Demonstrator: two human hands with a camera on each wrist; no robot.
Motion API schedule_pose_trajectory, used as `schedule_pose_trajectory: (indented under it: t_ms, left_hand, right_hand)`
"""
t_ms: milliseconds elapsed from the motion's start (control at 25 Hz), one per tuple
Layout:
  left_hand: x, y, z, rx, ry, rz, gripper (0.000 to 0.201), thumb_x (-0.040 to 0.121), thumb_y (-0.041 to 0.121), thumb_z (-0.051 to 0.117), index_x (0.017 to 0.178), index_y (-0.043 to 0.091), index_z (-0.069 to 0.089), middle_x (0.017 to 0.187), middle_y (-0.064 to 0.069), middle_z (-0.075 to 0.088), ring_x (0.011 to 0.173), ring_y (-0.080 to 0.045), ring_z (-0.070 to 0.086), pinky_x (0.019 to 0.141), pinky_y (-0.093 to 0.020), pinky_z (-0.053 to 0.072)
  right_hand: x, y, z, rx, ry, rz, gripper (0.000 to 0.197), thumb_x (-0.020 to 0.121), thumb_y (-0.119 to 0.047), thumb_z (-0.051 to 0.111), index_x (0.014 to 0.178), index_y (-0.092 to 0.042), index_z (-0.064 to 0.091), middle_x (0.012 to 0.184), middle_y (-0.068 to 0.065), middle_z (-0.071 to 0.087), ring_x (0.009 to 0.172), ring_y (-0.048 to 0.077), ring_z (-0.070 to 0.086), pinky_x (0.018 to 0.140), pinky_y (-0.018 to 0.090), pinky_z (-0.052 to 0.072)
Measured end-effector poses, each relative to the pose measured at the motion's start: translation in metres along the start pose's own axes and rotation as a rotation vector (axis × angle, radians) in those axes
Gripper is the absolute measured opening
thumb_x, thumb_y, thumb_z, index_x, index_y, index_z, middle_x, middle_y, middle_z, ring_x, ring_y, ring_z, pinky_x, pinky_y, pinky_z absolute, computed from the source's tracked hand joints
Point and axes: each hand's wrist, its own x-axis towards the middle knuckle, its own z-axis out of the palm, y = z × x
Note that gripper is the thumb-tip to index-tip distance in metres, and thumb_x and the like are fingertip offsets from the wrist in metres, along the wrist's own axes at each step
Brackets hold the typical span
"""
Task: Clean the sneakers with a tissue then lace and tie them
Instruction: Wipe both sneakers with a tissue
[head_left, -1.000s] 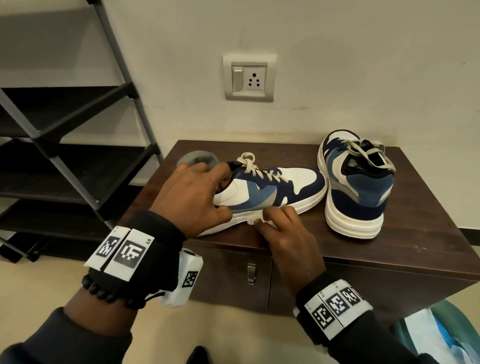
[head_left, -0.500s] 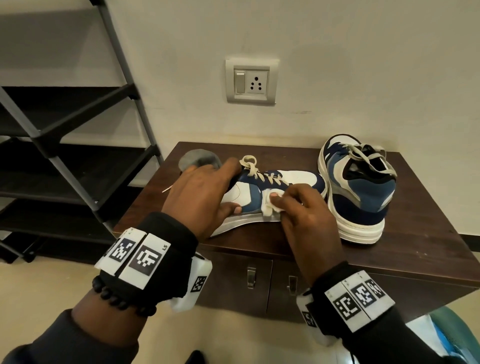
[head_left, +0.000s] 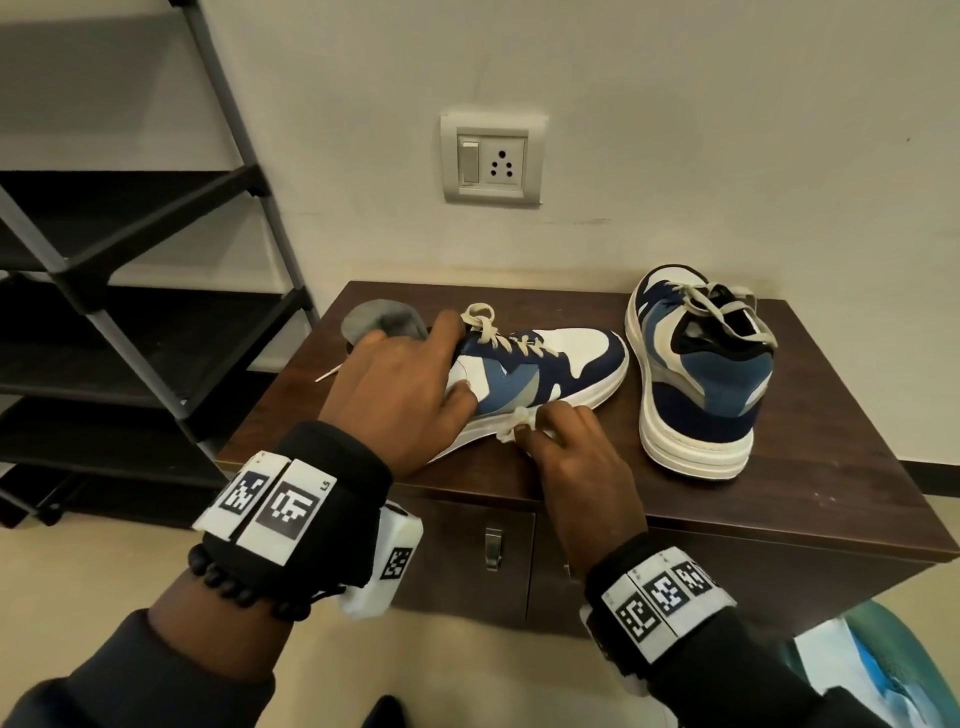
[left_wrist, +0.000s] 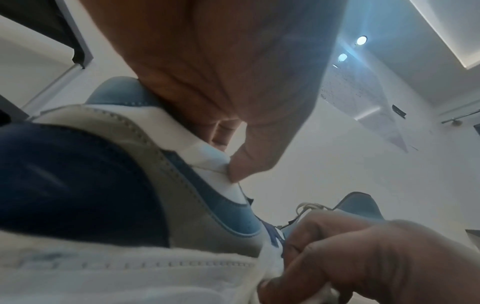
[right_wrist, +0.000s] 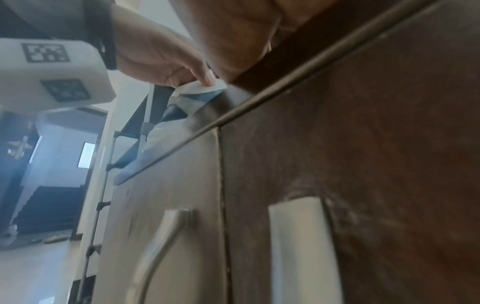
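A navy, blue and white sneaker (head_left: 540, 374) lies tilted on the dark wooden cabinet top (head_left: 810, 467), toe to the right, with beige laces. My left hand (head_left: 400, 384) grips its heel collar, thumb on the white side panel (left_wrist: 228, 162). My right hand (head_left: 561, 441) pinches a small white tissue (head_left: 511, 423) against the white midsole near the shoe's middle; the tissue (left_wrist: 270, 263) shows at the sole in the left wrist view. The second sneaker (head_left: 701, 374) stands upright at the right, heel toward me, laces loose.
A grey insole (head_left: 382, 322) lies behind my left hand. A black shelf rack (head_left: 130, 312) stands to the left. A wall socket (head_left: 491, 158) is above the cabinet. Cabinet doors with metal handles (right_wrist: 161, 246) are below the top. A teal bag (head_left: 883, 665) sits at lower right.
My right hand with the tissue has come down from the shoe's blue side panel to the white midsole. My left hand keeps its hold on the heel.
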Motion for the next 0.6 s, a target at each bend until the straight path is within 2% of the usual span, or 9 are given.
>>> schedule_pose_trajectory:
  t_ms: [80,160,240,320,400,480,600]
  left_hand:
    - [0.000,-0.001,-0.001,-0.032,-0.020,-0.006,0.027,0.088,0.033,0.052,0.109,0.019,0.043,0.069,-0.001,0.058,0.064,-0.023,0.054,0.066,-0.029,0.033]
    - [0.000,-0.007,-0.004,-0.057,-0.014,-0.009,0.025,0.083,0.033,0.055,0.100,0.023,0.038,0.065,0.001,0.054,0.067,-0.024,0.053,0.073,-0.033,0.040]
    - [0.000,-0.014,-0.008,-0.045,-0.024,-0.035,0.028,0.079,0.033,0.057,0.095,0.027,0.034,0.067,0.004,0.048,0.070,-0.021,0.048,0.084,-0.037,0.042]
    - [-0.001,-0.017,-0.008,-0.038,-0.014,-0.089,0.027,0.078,0.039,0.055,0.093,0.026,0.036,0.074,0.005,0.045,0.075,-0.017,0.042,0.088,-0.039,0.038]
    - [-0.003,-0.011,-0.004,-0.066,0.032,-0.135,0.031,0.077,0.047,0.050,0.094,0.023,0.038,0.082,0.005,0.050,0.081,-0.017,0.045,0.088,-0.039,0.033]
    - [-0.003,-0.004,0.004,-0.065,0.041,-0.173,0.036,0.081,0.047,0.055,0.102,0.020,0.042,0.096,-0.001,0.057,0.092,-0.022,0.051,0.088,-0.039,0.029]
    - [-0.004,-0.003,0.007,-0.093,0.023,-0.189,0.032,0.086,0.039,0.057,0.106,0.020,0.042,0.106,-0.003,0.057,0.101,-0.024,0.050,0.089,-0.038,0.027]
  right_hand:
    - [0.003,-0.006,0.000,0.007,-0.028,0.022,0.025,0.072,-0.006,0.077,0.095,-0.010,0.068,0.097,0.004,0.055,0.088,0.021,0.055,0.055,0.032,0.053]
    - [0.005,-0.005,-0.009,0.056,-0.014,0.020,0.018,0.074,-0.004,0.072,0.092,-0.009,0.070,0.094,0.004,0.054,0.086,0.020,0.056,0.058,0.032,0.052]
    - [0.007,-0.007,-0.024,0.220,0.153,0.028,0.019,0.075,-0.001,0.070,0.093,-0.008,0.070,0.093,0.005,0.056,0.085,0.018,0.055,0.066,0.027,0.051]
    - [0.016,-0.018,-0.034,0.283,0.303,-0.015,0.023,0.078,-0.001,0.067,0.100,-0.007,0.068,0.097,0.009,0.056,0.088,0.018,0.054,0.071,0.025,0.049]
    - [0.030,-0.025,-0.030,0.250,0.280,-0.054,0.024,0.080,0.001,0.064,0.103,-0.007,0.066,0.098,0.011,0.056,0.088,0.021,0.054,0.068,0.032,0.051]
    - [0.033,-0.026,-0.020,0.192,0.207,-0.070,0.021,0.081,0.002,0.063,0.100,-0.005,0.066,0.097,0.012,0.056,0.085,0.024,0.054,0.061,0.039,0.051]
    - [0.010,-0.014,-0.014,0.123,0.115,-0.095,0.021,0.076,0.001,0.068,0.096,-0.005,0.065,0.097,0.011,0.057,0.082,0.024,0.056,0.055,0.038,0.052]
